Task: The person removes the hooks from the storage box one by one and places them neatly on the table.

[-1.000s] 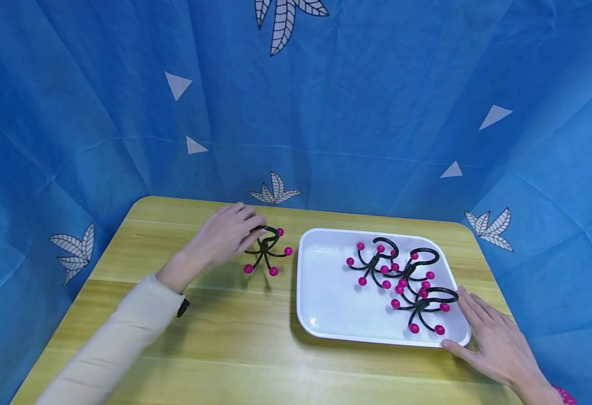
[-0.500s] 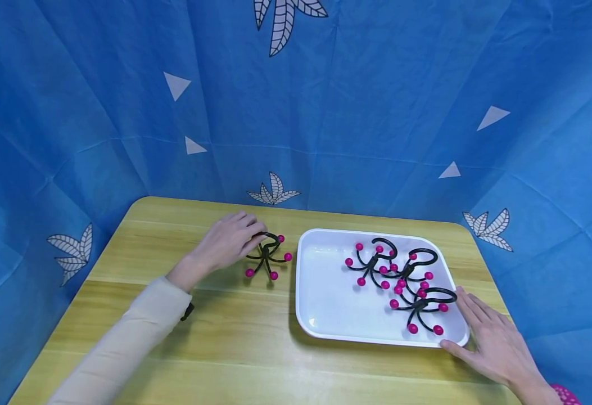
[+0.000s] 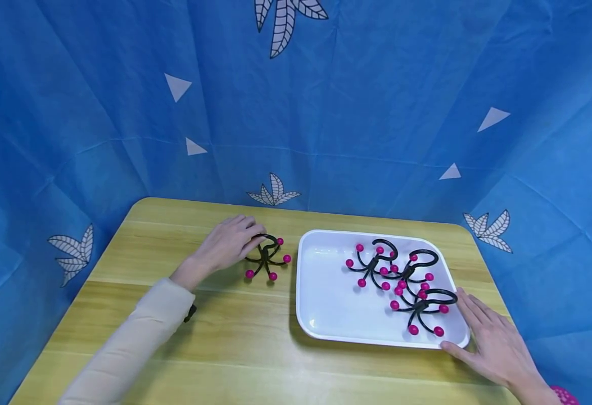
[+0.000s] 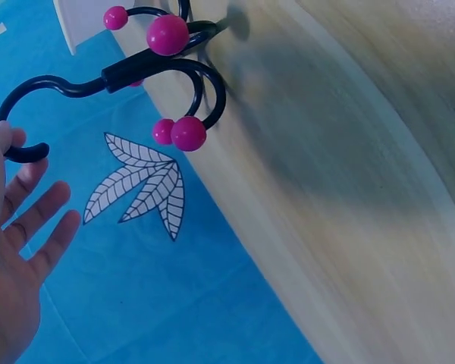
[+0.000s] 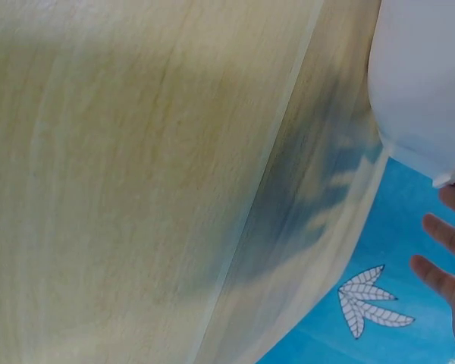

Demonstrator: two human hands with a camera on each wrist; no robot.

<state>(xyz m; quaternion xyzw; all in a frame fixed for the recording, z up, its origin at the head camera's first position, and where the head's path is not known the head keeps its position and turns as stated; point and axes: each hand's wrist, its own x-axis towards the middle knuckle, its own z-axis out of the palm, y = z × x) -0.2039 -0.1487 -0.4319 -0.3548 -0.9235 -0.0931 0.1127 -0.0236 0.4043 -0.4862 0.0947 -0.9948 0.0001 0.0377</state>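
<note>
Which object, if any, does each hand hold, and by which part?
The left hand holds the black hook on the table by its top loop. The right hand holds nothing; it rests flat against the white tray's corner.

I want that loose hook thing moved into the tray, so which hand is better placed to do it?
Probably the left hand: its fingers already touch the loop of the black pink-tipped hook holder on the table. The right hand rests flat at the white tray corner, farther away.
</note>
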